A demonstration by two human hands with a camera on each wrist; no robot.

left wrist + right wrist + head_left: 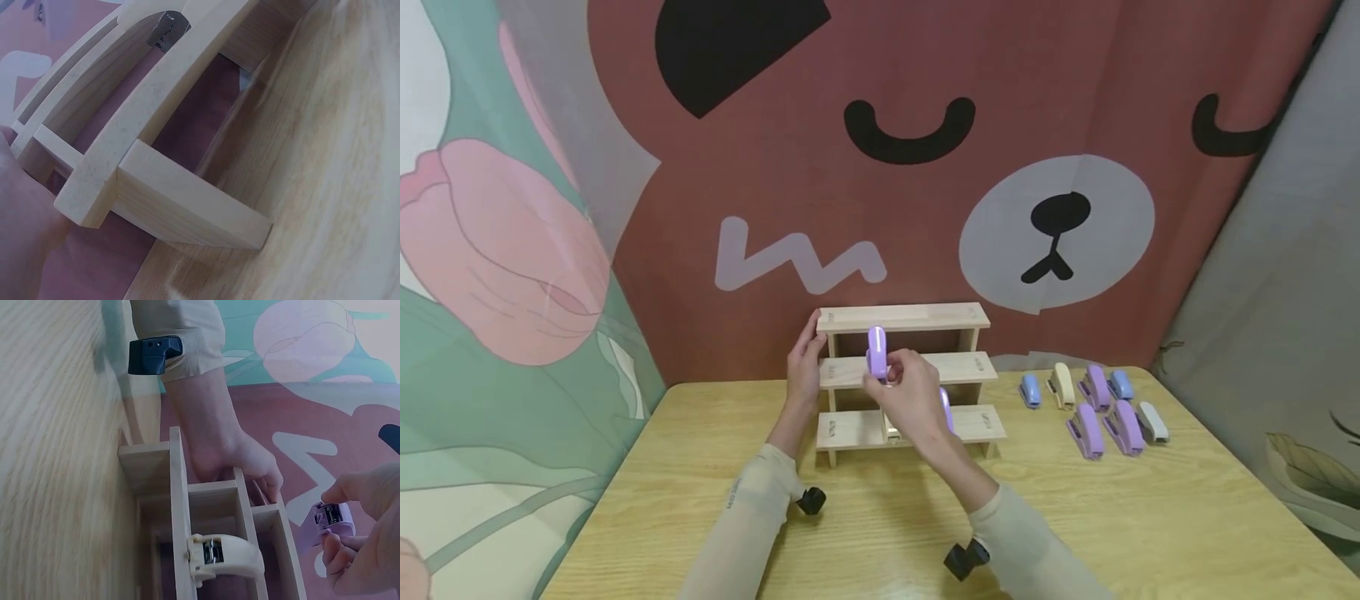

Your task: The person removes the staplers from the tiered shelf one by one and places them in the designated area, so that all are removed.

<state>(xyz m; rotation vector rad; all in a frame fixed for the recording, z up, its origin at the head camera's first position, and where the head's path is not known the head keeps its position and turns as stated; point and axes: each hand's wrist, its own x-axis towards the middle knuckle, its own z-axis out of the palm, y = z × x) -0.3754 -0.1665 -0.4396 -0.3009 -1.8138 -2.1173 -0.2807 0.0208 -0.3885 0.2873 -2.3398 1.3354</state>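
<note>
My right hand [913,400] pinches a small purple stapler [877,352] between thumb and fingers, in front of the middle tier of a three-tier wooden rack [857,427]. In the right wrist view this stapler [331,515] hangs off the fingertips beside the upper planks. My left hand [803,367] grips the rack's left side, its fingers bent at the plank ends in the right wrist view. A cream stapler [228,557] sits on the lowest tier, mostly covered by my right hand in the head view. Another purple stapler [946,408] shows partly behind that hand.
Right of the rack, on the wooden table [715,417], stands a group of staplers: several purple [1086,432], two blue [1030,390], one cream [1062,386] and one white [1152,422]. A bear-print curtain [760,333] hangs right behind the rack.
</note>
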